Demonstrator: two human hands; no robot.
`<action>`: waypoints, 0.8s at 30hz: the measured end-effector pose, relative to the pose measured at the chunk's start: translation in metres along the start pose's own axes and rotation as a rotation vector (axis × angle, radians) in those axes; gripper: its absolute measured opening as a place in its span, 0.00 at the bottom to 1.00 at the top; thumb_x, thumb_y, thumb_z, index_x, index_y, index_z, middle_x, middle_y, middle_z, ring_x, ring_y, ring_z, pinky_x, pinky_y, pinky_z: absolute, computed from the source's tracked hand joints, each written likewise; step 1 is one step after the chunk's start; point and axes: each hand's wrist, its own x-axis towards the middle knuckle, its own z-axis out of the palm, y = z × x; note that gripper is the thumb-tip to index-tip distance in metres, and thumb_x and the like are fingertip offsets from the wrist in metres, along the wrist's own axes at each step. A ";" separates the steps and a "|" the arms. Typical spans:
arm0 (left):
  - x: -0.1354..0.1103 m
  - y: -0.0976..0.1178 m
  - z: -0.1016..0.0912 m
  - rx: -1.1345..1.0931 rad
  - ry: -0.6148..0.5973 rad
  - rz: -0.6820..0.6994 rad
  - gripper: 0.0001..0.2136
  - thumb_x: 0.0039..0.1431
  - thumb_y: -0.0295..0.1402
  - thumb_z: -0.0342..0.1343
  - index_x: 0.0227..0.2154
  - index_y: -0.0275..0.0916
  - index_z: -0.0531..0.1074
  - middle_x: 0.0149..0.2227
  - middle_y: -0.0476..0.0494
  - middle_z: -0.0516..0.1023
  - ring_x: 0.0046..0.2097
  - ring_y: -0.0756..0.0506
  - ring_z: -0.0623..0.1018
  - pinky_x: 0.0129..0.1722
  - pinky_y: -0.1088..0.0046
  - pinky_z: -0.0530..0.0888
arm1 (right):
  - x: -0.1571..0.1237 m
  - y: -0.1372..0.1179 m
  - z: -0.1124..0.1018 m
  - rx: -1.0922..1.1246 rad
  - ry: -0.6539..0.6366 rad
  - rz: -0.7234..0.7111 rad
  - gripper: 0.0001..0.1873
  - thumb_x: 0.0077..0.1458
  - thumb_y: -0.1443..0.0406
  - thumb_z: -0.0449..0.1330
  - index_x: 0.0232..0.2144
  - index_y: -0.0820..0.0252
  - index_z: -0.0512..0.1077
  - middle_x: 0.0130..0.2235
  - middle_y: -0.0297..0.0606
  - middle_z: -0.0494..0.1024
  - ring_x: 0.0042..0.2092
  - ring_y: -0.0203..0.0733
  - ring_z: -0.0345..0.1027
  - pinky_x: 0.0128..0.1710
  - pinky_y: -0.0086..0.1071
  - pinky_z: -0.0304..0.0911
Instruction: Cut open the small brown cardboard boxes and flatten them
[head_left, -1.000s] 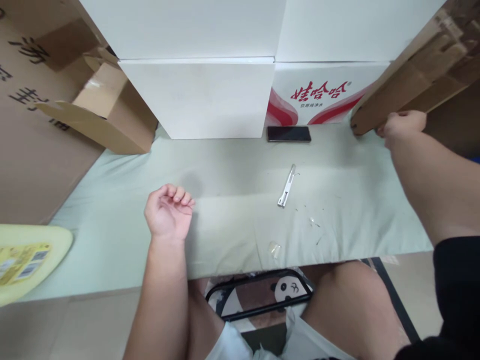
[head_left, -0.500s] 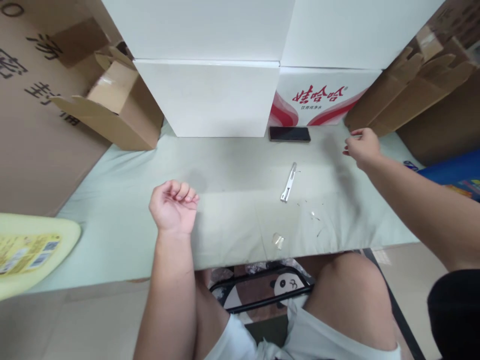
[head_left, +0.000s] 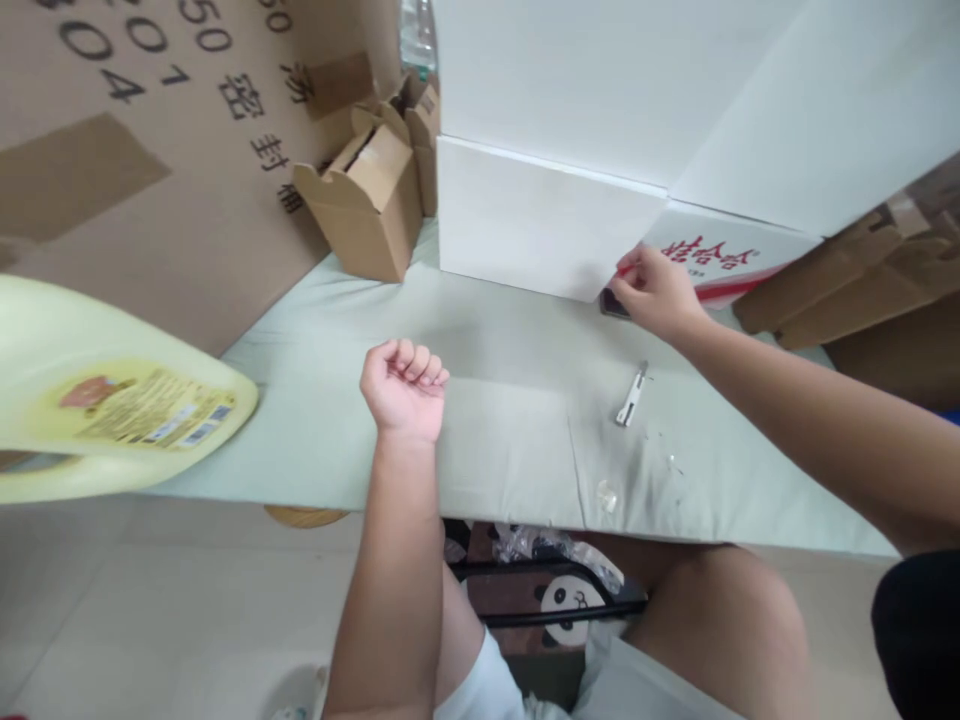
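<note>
First reader: How are the hands disposed in the head view?

Second reader: They are well apart. The left hand [head_left: 405, 385] is palm up over the pale-green, cloth-covered worktop [head_left: 315, 420], its fingers loosely curled with the palm exposed and nothing visible in it. The right hand [head_left: 660, 292] extends to the far side, thumb and fingers bent towards one another.

First reader: Does the right hand grip anything?

Second reader: That cannot be told. The flat, black, rectangular phone [head_left: 613, 305] lies partly hidden by its fingers, in front of the white cardboard box with red lettering [head_left: 720, 255] and near a corner of the plain white cardboard box [head_left: 540, 220]. Contact is not discernible.

First reader: What else lies on the worktop?

Second reader: A slim, silver-coloured metal tool [head_left: 632, 395] lies slantwise, nearer the front edge than the phone. A small, transparent scrap [head_left: 607, 496] lies close to that edge. At the back left stands a brown cardboard carton with curved flaps [head_left: 375, 220]; at far left appears a pale-yellow plastic bottle [head_left: 142, 400].
</note>
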 end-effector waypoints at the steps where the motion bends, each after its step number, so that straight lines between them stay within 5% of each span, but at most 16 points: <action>1: 0.000 0.003 -0.002 -0.025 -0.005 -0.007 0.20 0.58 0.35 0.50 0.19 0.40 0.45 0.18 0.56 0.43 0.18 0.54 0.53 0.19 0.77 0.55 | 0.003 -0.018 0.013 -0.027 -0.053 -0.095 0.11 0.54 0.71 0.61 0.41 0.57 0.70 0.31 0.35 0.76 0.34 0.42 0.70 0.43 0.37 0.63; 4: 0.000 0.010 -0.007 -0.092 -0.009 -0.019 0.19 0.60 0.35 0.47 0.18 0.40 0.44 0.19 0.56 0.40 0.18 0.54 0.50 0.18 0.76 0.53 | 0.012 -0.077 0.058 -0.065 -0.229 -0.408 0.15 0.56 0.69 0.58 0.47 0.56 0.70 0.38 0.39 0.79 0.38 0.45 0.72 0.45 0.39 0.65; 8: 0.002 0.017 -0.010 -0.150 0.004 -0.015 0.19 0.63 0.34 0.43 0.18 0.41 0.43 0.18 0.55 0.38 0.18 0.53 0.48 0.18 0.75 0.51 | 0.026 -0.163 0.116 -0.059 -0.291 -0.730 0.20 0.55 0.71 0.57 0.51 0.59 0.70 0.58 0.48 0.72 0.51 0.49 0.73 0.53 0.41 0.68; 12: 0.004 0.022 -0.010 -0.171 0.023 -0.025 0.20 0.64 0.33 0.40 0.17 0.41 0.42 0.18 0.55 0.37 0.17 0.53 0.47 0.17 0.75 0.49 | 0.046 -0.234 0.157 0.000 -0.337 -0.672 0.21 0.59 0.67 0.51 0.54 0.62 0.69 0.68 0.42 0.57 0.63 0.47 0.66 0.65 0.44 0.59; 14: 0.003 0.024 -0.010 -0.174 0.036 -0.031 0.20 0.65 0.34 0.41 0.17 0.41 0.42 0.18 0.55 0.37 0.17 0.53 0.47 0.17 0.75 0.50 | 0.057 -0.255 0.171 0.008 -0.355 -0.640 0.22 0.58 0.68 0.49 0.53 0.65 0.69 0.66 0.39 0.58 0.66 0.48 0.63 0.67 0.45 0.53; 19: 0.000 0.027 -0.011 -0.129 0.075 0.026 0.22 0.67 0.35 0.39 0.16 0.41 0.43 0.18 0.55 0.38 0.17 0.53 0.46 0.17 0.74 0.48 | 0.068 -0.251 0.179 0.008 -0.302 -0.633 0.26 0.53 0.75 0.49 0.54 0.67 0.71 0.58 0.38 0.70 0.63 0.49 0.67 0.65 0.45 0.59; 24: -0.002 0.024 -0.018 0.006 0.154 0.419 0.23 0.68 0.39 0.41 0.16 0.41 0.46 0.18 0.54 0.40 0.18 0.54 0.45 0.19 0.74 0.48 | 0.026 -0.180 0.128 0.156 -0.214 -0.785 0.20 0.54 0.73 0.54 0.48 0.61 0.77 0.53 0.43 0.79 0.51 0.45 0.75 0.54 0.38 0.71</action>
